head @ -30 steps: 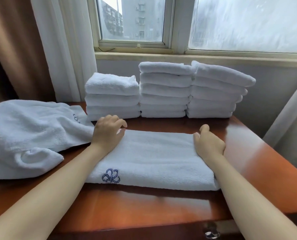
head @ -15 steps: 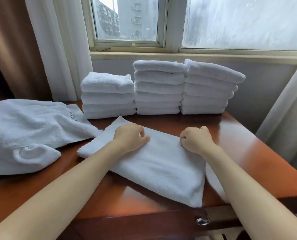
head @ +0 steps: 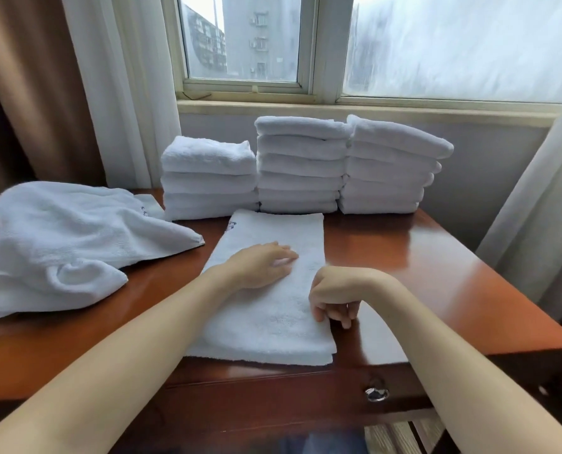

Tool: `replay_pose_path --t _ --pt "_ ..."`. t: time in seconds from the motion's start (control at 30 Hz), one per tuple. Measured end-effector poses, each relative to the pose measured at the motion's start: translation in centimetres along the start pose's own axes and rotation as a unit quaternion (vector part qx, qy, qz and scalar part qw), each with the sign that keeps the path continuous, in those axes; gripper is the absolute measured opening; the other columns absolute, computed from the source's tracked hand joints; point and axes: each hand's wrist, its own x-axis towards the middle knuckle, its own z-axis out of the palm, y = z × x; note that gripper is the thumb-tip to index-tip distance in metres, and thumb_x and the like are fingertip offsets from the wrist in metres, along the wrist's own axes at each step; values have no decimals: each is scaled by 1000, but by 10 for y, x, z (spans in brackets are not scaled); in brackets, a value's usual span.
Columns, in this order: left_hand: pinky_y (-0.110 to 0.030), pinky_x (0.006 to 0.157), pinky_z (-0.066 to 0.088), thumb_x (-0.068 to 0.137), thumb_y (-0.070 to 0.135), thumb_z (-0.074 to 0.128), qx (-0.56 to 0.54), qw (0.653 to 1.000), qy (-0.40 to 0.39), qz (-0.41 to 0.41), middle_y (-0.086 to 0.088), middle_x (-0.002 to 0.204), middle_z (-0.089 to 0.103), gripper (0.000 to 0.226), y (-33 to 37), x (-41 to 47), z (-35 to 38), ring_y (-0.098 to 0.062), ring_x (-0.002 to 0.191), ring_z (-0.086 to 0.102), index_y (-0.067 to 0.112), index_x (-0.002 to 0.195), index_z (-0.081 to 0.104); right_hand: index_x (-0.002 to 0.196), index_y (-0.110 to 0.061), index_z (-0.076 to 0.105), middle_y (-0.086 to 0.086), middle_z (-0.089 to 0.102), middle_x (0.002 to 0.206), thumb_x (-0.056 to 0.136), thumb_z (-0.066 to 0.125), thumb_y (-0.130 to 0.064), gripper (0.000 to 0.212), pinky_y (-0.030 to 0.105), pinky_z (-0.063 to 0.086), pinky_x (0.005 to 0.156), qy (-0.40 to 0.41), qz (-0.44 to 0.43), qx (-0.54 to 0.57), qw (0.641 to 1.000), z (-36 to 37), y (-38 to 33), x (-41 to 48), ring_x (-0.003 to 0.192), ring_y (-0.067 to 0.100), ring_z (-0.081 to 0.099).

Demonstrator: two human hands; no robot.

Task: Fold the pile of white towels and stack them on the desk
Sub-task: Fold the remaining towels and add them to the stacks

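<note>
While the left hand point(head: 260, 268) presses the towel point(head: 273, 332) flat, the right hand point(head: 335, 299) pinches its edge.

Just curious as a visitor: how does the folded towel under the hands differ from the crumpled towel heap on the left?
The folded towel lies flat with straight edges; the crumpled towel heap is bunched and wrinkled. The folded towel is handled, left hand flat on it, right hand pinching its right edge; the heap is untouched. Both are white with blue stitching.

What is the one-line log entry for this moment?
step: folding | left hand: flat on towel | right hand: pinches towel's right edge | done: three stacks at back | waiting: loose pile
</note>
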Motion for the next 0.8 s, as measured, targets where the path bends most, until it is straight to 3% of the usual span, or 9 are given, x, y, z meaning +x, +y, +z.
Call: replay_pose_path --t 0.07,0.13,0.2,0.23,0.3,0.37,0.53,0.63,0.8 --pt "-36 120 19 101 40 49 2 999 21 -30 9 161 29 45 -9 -5 -4 -12 151 16 35 146 45 70 -13 71 2 57 48 74 47 -7 26 20 44 49 40 10 -17 999 -6 -2 0 44 18 60" --pt "-35 120 16 101 45 47 23 998 31 -51 4 162 27 47 -17 -9 -7 -15 151 15 33 147 44 77 -18 72 -1 66 58 77 44 -12 29 23 44 54 180 6 -10 984 -8 -6 8 52 16 63" --pt "-36 120 13 102 46 42 48 996 38 -58 -1 162 26 47 -23 -9 -9 -19 152 13 32 147 44 101 -24 70 -3 73 96 86 44 -20 30 28 47 70 350 -16 -2 937 -5 -9 22 87 16 67" --pt "-38 121 10 103 47 40 60 995 43 -60 -3 162 25 47 -26 -7 -10 -20 152 11 32 147 44 117 -27 65 -3 67 118 90 44 -22 34 32 47 81 390 -35 -1 920 -3 -9 30 108 18 61" --pt "-41 123 5 103 47 36 84 993 50 -64 -3 161 24 46 -34 -3 -11 -21 153 6 32 146 44 143 -27 47 -2 48 147 97 44 -27 47 40 38 106 378 -68 -37 922 1 -6 48 135 20 42" --pt "-41 123 4 104 47 33 100 992 47 -68 -4 160 24 47 -43 4 -12 -21 152 5 31 147 42 153 -27 31 -1 33 157 101 40 -35 53 50 16 120 335 -62 -73 937 1 1 65 146 19 26" --pt "-44 123 3 100 60 28 138 987 16 -85 -7 163 19 60 -64 26 -11 -20 152 8 34 154 26 155 -34 24 -4 13 166 100 35 -52 59 59 -8 119 251 -43 -100 962 -20 21 97 152 14 11" --pt "-42 122 -5 95 70 27 137 986 3 -91 -11 165 10 67 -75 41 -12 -20 153 1 41 155 19 155 -41 20 -9 6 167 97 39 -56 62 57 -13 117 221 -37 -92 970 -41 31 112 153 11 5" --pt "-39 121 -3 86 83 23 121 989 4 -89 -15 165 3 77 -89 62 -9 -25 153 -6 48 154 11 154 -48 19 -11 2 167 93 44 -56 66 54 -16 117 203 -39 -49 977 -60 46 136 153 10 1"
